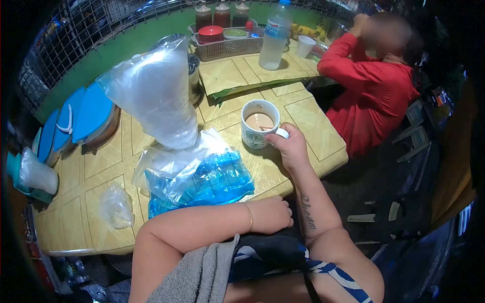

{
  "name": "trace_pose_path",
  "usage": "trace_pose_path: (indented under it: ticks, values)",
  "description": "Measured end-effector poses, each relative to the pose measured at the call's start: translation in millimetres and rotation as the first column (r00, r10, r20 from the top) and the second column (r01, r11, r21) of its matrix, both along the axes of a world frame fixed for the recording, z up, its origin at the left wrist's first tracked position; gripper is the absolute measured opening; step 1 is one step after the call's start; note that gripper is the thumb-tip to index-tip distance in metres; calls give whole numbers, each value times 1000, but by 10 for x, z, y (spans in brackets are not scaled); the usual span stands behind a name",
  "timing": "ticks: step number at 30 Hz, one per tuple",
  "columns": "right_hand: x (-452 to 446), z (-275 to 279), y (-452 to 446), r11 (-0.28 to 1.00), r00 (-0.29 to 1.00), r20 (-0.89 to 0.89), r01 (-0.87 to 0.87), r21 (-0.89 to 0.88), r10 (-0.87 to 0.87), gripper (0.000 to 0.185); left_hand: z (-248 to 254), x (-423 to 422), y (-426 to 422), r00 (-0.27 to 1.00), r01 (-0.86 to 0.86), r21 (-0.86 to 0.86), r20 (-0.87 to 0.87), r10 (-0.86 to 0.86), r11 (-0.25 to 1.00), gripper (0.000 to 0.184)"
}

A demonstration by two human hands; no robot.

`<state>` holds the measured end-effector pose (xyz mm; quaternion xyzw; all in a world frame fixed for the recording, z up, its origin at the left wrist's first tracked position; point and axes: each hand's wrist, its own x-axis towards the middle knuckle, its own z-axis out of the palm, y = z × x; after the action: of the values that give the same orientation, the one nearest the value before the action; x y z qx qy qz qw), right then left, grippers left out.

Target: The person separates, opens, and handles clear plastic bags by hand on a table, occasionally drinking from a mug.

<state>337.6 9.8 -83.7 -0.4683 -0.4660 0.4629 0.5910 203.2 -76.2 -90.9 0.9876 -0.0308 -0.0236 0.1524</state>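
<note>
A white mug (pixel 252 138) with a green print stands near the table's right edge, part filled with a light brown drink. My right hand (pixel 290 145) grips its handle, thumb on top. My left forearm lies across the front edge of the table. At its end, my left hand (pixel 273 215) is closed, knuckles up, close to my right forearm; its palm side is hidden and nothing shows in it. Blue plastic packaging (pixel 217 179) lies just beyond my left forearm. Behind that stands a large clear plastic bag (pixel 161 96) with whitish contents.
Blue-lidded containers (pixel 93 115) and a teal cup (pixel 20 174) line the left side. A small crumpled bag (pixel 116 206) sits front left. Farther back are a water bottle (pixel 276 40), a condiment basket (pixel 222 49) and a white cup (pixel 305 46). A person in red (pixel 374 91) sits at right.
</note>
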Motion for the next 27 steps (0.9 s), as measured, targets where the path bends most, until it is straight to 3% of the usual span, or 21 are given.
trace_pose_path:
  ticks: [4, 8, 11, 14, 17, 21, 25, 27]
  values:
    - [-5, 143, -166, 999, 998, -38, -40, 22, 40, 26, -27, -10, 19, 999, 7, -20, 38, -6, 1000, 16]
    - [-33, 636, -433, 983, 985, -12, -170, 63, 171, 28, -52, -8, 19, 999, -7, -62, 44, 10, 998, 15]
    - [-36, 993, -623, 955, 960, 9, -281, 92, 281, 31, -168, 76, -37, 998, -40, -69, -58, 35, 997, 16]
    - [-72, 1283, -824, 938, 943, -9, -330, 104, 332, 38, 108, -38, 75, 981, -190, -340, -96, 168, 921, 21]
    - [-152, 1528, -1001, 930, 939, -32, -334, 150, 343, 39, 249, -174, 209, 949, -272, -512, -3, 315, 815, 21]
    - [-162, 1606, -1072, 837, 923, 122, -383, 392, 365, 40, 381, -221, 151, 944, -166, -580, 140, 298, 798, 21]
    - [-46, 1735, -1072, 640, 806, 327, -590, 491, 493, 34, 554, -219, -31, 968, -23, -556, 194, 157, 831, 21]
    - [-66, 1753, -1111, 619, 813, 343, -581, 529, 470, 35, 593, -223, -77, 971, -4, -544, 199, 133, 839, 21]
